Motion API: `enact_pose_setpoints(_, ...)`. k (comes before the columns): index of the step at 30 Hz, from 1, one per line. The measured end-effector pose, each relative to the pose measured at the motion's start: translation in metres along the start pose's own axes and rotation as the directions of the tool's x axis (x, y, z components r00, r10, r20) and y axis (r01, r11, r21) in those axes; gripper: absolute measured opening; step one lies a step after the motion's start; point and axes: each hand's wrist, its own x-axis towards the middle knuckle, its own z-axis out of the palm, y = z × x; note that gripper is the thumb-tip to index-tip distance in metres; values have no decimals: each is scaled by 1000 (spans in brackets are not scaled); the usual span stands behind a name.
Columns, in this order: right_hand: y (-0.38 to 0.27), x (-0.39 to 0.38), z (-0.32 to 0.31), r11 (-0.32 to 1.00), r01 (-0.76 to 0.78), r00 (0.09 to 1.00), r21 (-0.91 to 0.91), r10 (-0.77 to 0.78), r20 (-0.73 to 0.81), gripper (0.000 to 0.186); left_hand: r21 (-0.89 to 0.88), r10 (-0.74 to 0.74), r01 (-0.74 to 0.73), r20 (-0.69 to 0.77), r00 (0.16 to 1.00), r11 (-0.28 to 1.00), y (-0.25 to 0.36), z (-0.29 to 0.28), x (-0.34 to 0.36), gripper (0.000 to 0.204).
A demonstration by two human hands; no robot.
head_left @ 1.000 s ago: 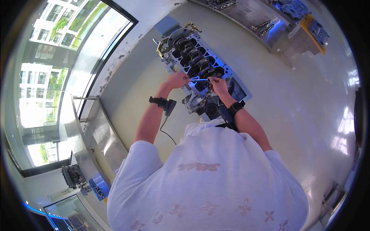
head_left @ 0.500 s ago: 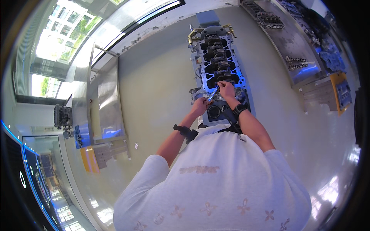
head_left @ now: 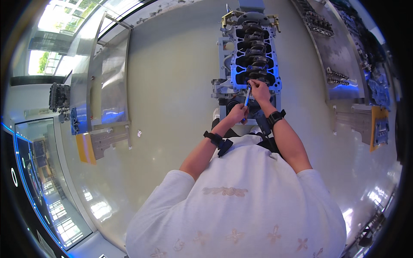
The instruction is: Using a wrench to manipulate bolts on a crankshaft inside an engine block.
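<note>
- Tool (head_left: 247, 97): slanted, at block's (head_left: 241, 69) near end.
- Person's left hand (head_left: 237, 113): fingers clamped on tool's end farther from block.
- Right hand (head_left: 260, 91): fingers pinched on tool's other end, at block's near edge.
- Crankshaft (head_left: 257, 46): lengthwise in block.
- Camshafts (head_left: 337, 77): on surface (head_left: 330, 49), well right of block.

Along the right, a steel bench (head_left: 337, 53) carries a pair of camshafts (head_left: 338, 77) lying side by side, with a dark metal engine part (head_left: 318, 23) farther up. A yellow panel (head_left: 378, 112) stands at its near end — a grey part (head_left: 381, 131) against its face. On the left, a second steel bench (head_left: 115, 75) shines near a window (head_left: 45, 62); beside it sit a dark engine (head_left: 59, 97) and another yellow panel (head_left: 86, 149). A small pale scrap (head_left: 139, 133) lies on the glossy floor (head_left: 172, 86).
</note>
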Motion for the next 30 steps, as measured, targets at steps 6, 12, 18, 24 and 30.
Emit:
enact_pose_setpoints(6, 6, -17, 13, 990, -142, 981, -5, 140, -134, 21, 791, 213, -72, -75, 974, 608, 9, -53, 5, 26)
enact_pose_setpoints(12, -7, -33, 16, 985, -168, 942, 30, 169, -288, 21, 978, 202, -136, 102, 974, 161, 80, -98, 24, 29)
enact_pose_setpoints(18, 9, -33, 45, 880, -225, 871, 419, 374, -318, 21, 869, 65, -326, 375, 925, -372, 149, -107, 85, 27)
enact_pose_setpoints(24, 8, -39, 41, 727, -193, 891, 659, 411, -192, 26, 821, 9, -467, 498, 867, -328, 190, -105, 118, 29)
enact_pose_setpoints(30, -10, -34, 8, 695, -15, 924, 719, 284, -256, 32, 931, 168, -326, 353, 921, -165, 210, -73, 63, 31)
